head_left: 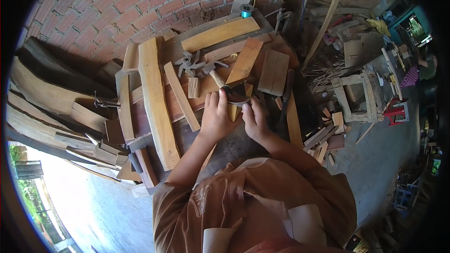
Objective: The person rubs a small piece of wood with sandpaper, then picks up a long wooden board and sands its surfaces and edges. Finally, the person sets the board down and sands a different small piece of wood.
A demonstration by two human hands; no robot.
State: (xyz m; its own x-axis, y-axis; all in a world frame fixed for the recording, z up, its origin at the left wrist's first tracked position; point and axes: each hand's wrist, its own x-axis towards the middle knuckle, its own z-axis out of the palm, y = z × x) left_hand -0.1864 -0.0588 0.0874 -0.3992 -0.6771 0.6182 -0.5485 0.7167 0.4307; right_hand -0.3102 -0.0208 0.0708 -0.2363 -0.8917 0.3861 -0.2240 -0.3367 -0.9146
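Dark and thin, a curved piece (240,103) is spanning the gap between the left hand (216,116) and the right hand (255,121), above the near middle of the tabletop (229,145). Both hands are closing on it, the left at one end and the right pinching the other with its thumb on top; the material is too shadowed to tell. Just beyond, a hammer (216,78) is lying with its handle towards the fingers, beside a short wooden block (193,87) and a star-shaped metal part (188,63). A broad plank (157,103) is running along the left side, and a thick block (274,72) is sitting towards the right. If the piece is stiff and its edge sharp, a slipping pinch could be cutting a fingertip; with so little free room, a sideways swing could be knocking the hammer or nudging loose boards off an edge.
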